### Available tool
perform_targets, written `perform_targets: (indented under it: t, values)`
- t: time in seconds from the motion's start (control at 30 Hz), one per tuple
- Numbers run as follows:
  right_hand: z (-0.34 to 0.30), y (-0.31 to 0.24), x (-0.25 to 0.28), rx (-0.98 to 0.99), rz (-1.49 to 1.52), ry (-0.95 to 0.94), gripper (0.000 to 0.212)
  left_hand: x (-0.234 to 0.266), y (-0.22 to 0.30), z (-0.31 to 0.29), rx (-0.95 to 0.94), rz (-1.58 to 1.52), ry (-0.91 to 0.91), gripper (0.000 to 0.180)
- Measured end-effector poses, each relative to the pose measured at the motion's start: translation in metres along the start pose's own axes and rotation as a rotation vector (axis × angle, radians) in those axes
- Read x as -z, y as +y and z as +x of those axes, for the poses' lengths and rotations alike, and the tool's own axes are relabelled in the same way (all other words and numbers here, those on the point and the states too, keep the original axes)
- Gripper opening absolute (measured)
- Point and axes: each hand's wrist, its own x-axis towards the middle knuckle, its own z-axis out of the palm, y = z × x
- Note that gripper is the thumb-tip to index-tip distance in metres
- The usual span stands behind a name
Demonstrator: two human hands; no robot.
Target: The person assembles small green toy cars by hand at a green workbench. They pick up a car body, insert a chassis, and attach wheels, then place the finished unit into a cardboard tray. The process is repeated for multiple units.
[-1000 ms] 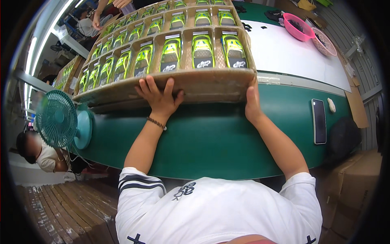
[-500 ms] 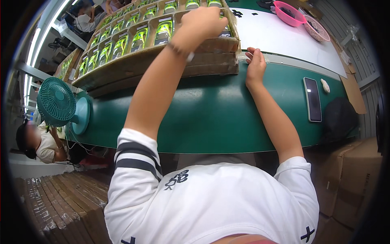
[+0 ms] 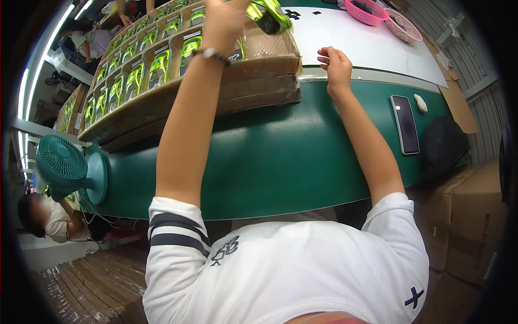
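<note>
My left hand (image 3: 222,27) is above the near right corner of a divided cardboard box (image 3: 232,75), closed on a lime-green and black item (image 3: 270,17) that is lifted and tilted. The item's exact kind does not show clearly. Bare cardboard is visible in the compartment (image 3: 265,44) beneath it. Several similar lime-green items (image 3: 160,66), apparently in clear packs, stand in rows in the other compartments. To the right of the box, my right hand (image 3: 339,69) hovers over the front edge of a white sheet, its fingers apart and slightly curled, holding nothing.
On the green table (image 3: 259,156) stand a teal fan (image 3: 63,162) at left and a phone (image 3: 404,124) at right. Pink baskets (image 3: 367,12) and small black pieces are on the white sheet (image 3: 356,48). Other people are at left; cartons (image 3: 469,227) stand at lower right.
My left hand has raised the lime-green item out of the near right corner compartment, baring its cardboard. The whole view has shifted slightly; my right hand keeps nearly the same pose.
</note>
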Motion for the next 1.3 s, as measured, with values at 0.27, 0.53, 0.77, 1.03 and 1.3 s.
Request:
perform_targets:
  t: [0.27, 0.53, 0.77, 1.03, 1.3]
  values:
    - [0.161, 0.042, 0.012, 0.273, -0.878, -0.170, 0.028, 0.068, 0.052, -0.154, 0.437, -1.193, -0.164, 0.067]
    - [0.265, 0.048, -0.007, 0.389, -1.723, -0.392, 0.058, 0.077, 0.011, -0.222, 0.596, -1.520, -0.003, 0.061]
    - [0.279, 0.040, 0.001, 0.597, -1.786, -0.531, 0.023, 0.082, -0.009, -0.244, 0.592, -1.611, -0.184, 0.039]
    - [0.221, 0.043, 0.016, 0.809, -1.787, -0.289, 0.009, 0.051, 0.002, -0.239, 0.744, -1.470, -0.124, 0.084]
    - [0.181, 0.037, 0.026, 0.435, -1.407, 0.064, 0.019, 0.026, -0.010, -0.236, 0.710, -1.073, -0.159, 0.067]
